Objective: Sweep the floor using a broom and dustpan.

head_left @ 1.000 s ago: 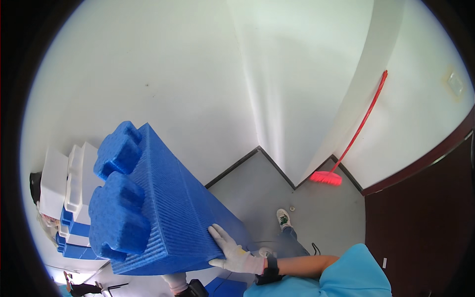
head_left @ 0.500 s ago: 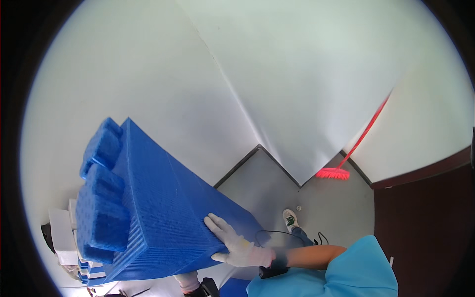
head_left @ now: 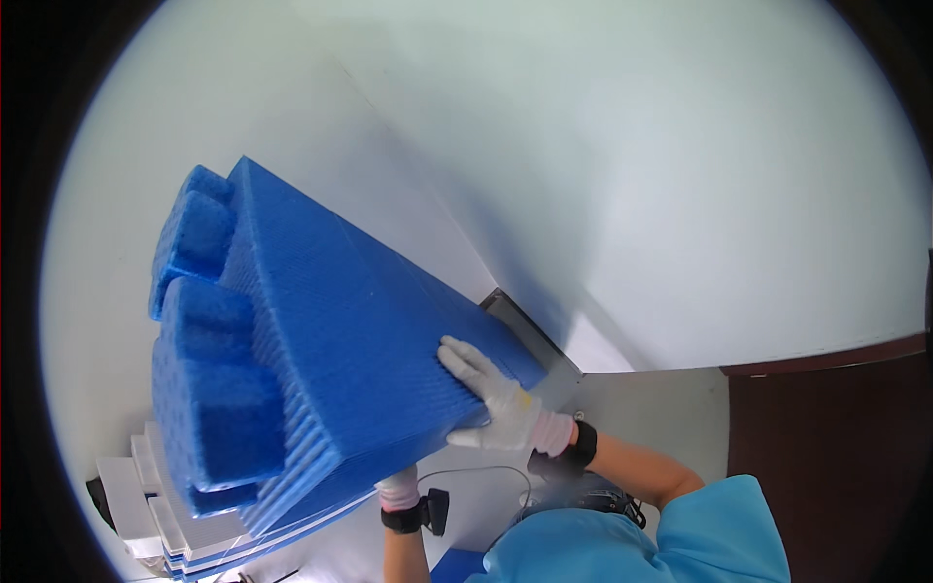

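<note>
A long blue block (head_left: 335,311) with a ridged end face slants from the left toward the wall corner. Two lobed blue pieces (head_left: 219,374) stick out at its left end. My right hand (head_left: 501,403), in a white glove, lies against the block's surface with its fingers stretched and its thumb apart, near the lower edge. Lower down, my left hand (head_left: 397,486), also gloved, reaches up to the block's underside. Its fingers are hidden behind the block. Dark straps circle both wrists.
White walls (head_left: 739,194) meet in a corner ahead, above the grey floor (head_left: 651,408). A dark red-brown surface (head_left: 826,457) lies at the right. White and blue stacked pieces (head_left: 136,496) stand at the lower left, beside the block. A thin cable (head_left: 476,470) hangs near my hands.
The block's left end has risen in view and the block has turned, its far end shifting right. Both hands have moved up with it. The red broom and my shoe no longer show.
</note>
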The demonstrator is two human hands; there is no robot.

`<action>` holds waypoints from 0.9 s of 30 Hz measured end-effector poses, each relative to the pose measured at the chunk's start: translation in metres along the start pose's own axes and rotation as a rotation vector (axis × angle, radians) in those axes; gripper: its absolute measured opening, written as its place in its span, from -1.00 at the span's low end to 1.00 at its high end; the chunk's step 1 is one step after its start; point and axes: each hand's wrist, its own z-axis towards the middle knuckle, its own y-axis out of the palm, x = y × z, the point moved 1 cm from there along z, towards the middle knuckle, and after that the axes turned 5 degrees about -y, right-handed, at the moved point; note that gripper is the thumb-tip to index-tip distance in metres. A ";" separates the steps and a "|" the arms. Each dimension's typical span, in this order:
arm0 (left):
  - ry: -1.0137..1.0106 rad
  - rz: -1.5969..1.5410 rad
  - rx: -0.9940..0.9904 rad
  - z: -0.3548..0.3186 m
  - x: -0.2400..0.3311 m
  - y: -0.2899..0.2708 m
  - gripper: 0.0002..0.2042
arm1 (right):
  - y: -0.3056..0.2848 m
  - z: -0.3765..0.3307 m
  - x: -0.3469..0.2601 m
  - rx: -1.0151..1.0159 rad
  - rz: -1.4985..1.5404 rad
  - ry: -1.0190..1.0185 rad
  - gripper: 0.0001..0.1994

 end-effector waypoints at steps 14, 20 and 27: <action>-0.217 0.206 -0.146 0.056 0.029 0.021 -0.63 | 0.011 0.019 0.035 0.055 0.154 0.385 -0.22; 0.106 -0.199 -0.155 0.068 0.070 0.041 -0.35 | -0.002 0.029 -0.050 0.565 -0.033 -0.043 -0.19; -0.044 0.136 -0.284 0.085 0.066 -0.040 0.06 | 0.050 0.141 -0.191 0.627 -0.963 -0.516 -0.15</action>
